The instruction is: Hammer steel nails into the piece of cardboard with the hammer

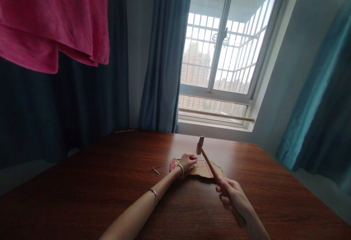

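Observation:
My right hand [231, 194] is closed round the wooden handle of a small hammer [207, 159], whose metal head is raised just above a flat tan board [204, 168] with a red edge, lying on the wooden table [109, 181]. My left hand [188, 161] rests on the board's left part with fingers pinched together under the hammer head; what they pinch is too small to make out. Bracelets circle my left wrist and forearm.
Two thin nails [157, 168] lie on the table left of the board. A window [222, 50] with blue curtains is behind the table. A pink cloth [52, 21] hangs at the upper left.

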A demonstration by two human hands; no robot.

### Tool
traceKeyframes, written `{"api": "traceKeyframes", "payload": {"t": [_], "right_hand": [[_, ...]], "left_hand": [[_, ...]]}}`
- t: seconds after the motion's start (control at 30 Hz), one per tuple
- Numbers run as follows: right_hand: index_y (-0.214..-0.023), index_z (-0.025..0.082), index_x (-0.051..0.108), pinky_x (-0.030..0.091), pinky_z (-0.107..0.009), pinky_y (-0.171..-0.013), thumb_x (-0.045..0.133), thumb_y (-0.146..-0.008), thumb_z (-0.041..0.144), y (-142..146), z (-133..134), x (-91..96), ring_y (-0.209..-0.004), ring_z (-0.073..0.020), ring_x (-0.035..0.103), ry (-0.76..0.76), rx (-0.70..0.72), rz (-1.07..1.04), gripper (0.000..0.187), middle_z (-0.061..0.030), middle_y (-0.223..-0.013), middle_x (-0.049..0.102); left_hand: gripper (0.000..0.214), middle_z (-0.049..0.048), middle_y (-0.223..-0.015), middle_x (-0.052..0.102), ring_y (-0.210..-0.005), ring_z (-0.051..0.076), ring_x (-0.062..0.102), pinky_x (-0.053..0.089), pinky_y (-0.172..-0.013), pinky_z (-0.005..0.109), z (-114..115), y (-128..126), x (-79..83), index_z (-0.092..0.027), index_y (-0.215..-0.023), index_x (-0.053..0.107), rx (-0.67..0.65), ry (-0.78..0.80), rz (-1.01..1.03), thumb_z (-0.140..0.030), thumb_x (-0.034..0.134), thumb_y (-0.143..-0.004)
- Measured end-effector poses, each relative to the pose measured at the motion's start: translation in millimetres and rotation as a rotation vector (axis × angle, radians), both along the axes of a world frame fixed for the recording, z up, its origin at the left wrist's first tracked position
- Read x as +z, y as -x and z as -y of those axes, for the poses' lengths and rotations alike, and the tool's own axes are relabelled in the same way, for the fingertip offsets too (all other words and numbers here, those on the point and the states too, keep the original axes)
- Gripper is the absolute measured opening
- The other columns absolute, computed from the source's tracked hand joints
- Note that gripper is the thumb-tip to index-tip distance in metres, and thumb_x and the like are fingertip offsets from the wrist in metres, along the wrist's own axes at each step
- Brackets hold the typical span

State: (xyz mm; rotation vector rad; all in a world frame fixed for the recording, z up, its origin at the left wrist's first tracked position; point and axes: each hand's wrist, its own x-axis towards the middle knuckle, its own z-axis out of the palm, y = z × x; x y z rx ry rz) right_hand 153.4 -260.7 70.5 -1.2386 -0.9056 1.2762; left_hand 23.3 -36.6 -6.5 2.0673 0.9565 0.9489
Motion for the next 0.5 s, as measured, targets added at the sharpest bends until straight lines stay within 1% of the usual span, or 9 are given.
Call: {"api": "traceKeyframes", "payload": {"t": [0.3, 0.4, 0.5], "right_hand": [[-0.069, 0.015, 0.048, 0.023, -0.013, -0.027, 0.061, -0.065, 0.053, -0.6, 2.6, 1.4, -0.031, 0.0006, 0.034, -0.007, 0.007, 0.001, 0.041, 0.0039, -0.061, 0.050], [-0.069, 0.015, 0.048, 0.022, -0.013, -0.026, 0.062, -0.064, 0.053, -0.6, 2.8, 0.2, -0.031, 0.0002, 0.034, 0.008, 0.010, 0.017, 0.041, 0.0035, -0.061, 0.050], [-0.069, 0.015, 0.048, 0.023, -0.013, -0.026, 0.061, -0.066, 0.053, 0.0, 2.6, 0.0, -0.031, 0.0001, 0.034, -0.014, 0.015, 0.018, 0.040, 0.0035, -0.061, 0.050]], "left_hand": [[0.028, 0.0051, -0.066, 0.066, -0.066, 0.016, 0.057, 0.039, -0.058, 0.021, 3.6, 1.9, 4.5, -0.009, -0.073, 0.069, -0.002, 0.022, 0.006, -0.033, 0.058, -0.064], [0.026, 0.0051, -0.067, 0.066, -0.066, 0.016, 0.058, 0.040, -0.059, 0.021, 3.3, 2.3, 4.6, -0.009, -0.072, 0.069, -0.004, 0.008, 0.002, -0.032, 0.059, -0.064], [0.026, 0.0052, -0.067, 0.066, -0.065, 0.016, 0.058, 0.039, -0.058, 0.021, 3.2, 2.4, 4.9, -0.009, -0.072, 0.069, 0.004, -0.010, 0.001, -0.032, 0.059, -0.064]]}}
